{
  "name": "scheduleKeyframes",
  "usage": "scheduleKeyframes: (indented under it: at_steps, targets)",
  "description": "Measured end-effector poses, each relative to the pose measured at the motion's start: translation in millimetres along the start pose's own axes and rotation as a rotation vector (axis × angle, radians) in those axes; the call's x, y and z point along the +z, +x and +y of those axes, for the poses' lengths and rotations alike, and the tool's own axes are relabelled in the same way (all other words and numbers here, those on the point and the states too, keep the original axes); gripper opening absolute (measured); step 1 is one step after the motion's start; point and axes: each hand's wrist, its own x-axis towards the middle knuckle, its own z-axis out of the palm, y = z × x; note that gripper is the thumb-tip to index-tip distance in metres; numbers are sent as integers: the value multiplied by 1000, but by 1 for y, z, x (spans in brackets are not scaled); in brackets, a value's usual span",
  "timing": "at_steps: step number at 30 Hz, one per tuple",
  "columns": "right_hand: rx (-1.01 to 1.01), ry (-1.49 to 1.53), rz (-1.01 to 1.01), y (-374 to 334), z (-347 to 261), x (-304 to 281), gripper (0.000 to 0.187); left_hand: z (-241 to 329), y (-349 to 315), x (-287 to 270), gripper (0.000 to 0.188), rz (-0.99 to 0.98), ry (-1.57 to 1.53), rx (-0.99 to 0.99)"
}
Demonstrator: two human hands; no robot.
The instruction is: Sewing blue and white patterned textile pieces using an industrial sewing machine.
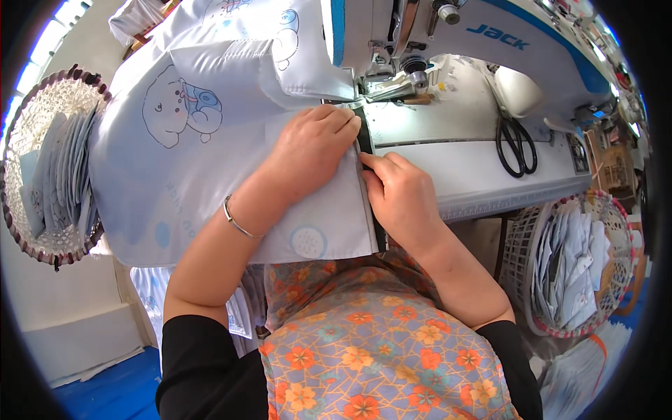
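A pale blue-white cloth (245, 150) printed with cartoon animals lies spread over the sewing machine bed, its right edge running up to the presser foot (359, 89). A narrow dark strip (379, 236) runs along that edge; whether it is a zipper I cannot tell. My left hand (315, 148) rests on the cloth just in front of the foot, fingers bent together at the edge, thumb mostly hidden. Nearer to me, my right hand (402, 196) pinches the edge with the dark strip between thumb and forefinger.
Black-handled scissors (516, 145) lie right of the needle on the machine bed (483, 168). A small wooden-handled tool (418, 100) is behind the foot. Baskets with folded cloth pieces stand at left (103, 234) and right (628, 241). The white-and-blue machine arm (553, 59) overhangs.
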Motion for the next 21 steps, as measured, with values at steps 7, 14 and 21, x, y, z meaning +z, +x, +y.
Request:
scheduleKeyframes:
  at_steps: [7, 14, 21]
  targets:
    - [-23, 35, 29, 1, 1, 2, 21, 17, -3, 4, 42, 8, -25, -120]
    - [-15, 45, 31, -2, 2, 2, 21, 14, -3, 7, 36, 63, -143, -101]
    - [347, 372, -258, 0, 14, -31, 26, 12, -5, 10, 36, 84, -82, -87]
